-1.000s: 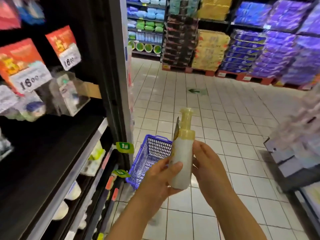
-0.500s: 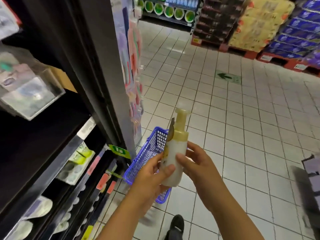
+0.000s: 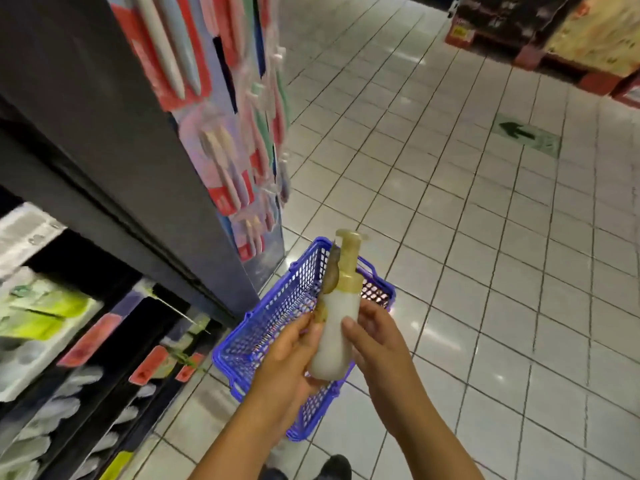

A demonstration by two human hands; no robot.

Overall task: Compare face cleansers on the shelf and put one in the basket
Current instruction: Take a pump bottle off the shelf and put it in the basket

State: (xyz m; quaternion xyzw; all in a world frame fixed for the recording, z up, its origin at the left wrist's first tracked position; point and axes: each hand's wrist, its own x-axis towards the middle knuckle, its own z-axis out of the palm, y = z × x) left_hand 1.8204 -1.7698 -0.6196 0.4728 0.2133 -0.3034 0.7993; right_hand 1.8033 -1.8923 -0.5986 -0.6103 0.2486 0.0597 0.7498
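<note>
both hands, left hand (image 3: pixel 294 355) and right hand (image 3: pixel 375 344), grip a white pump bottle with yellow cap (image 3: pixel 337 327), now lowered directly over the blue plastic mesh basket (image 3: pixel 277 327); placing looks imminent.

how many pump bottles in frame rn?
1. The pump bottle is held upright over the blue basket, left hand and right hand each gripping a side. Shelf products at left are too blurred to rule out more.

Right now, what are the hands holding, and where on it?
Both hands hold the pump bottle by its white lower body: left hand on its left side, right hand on its right. The yellow pump top is free. It is above the blue basket.
</note>
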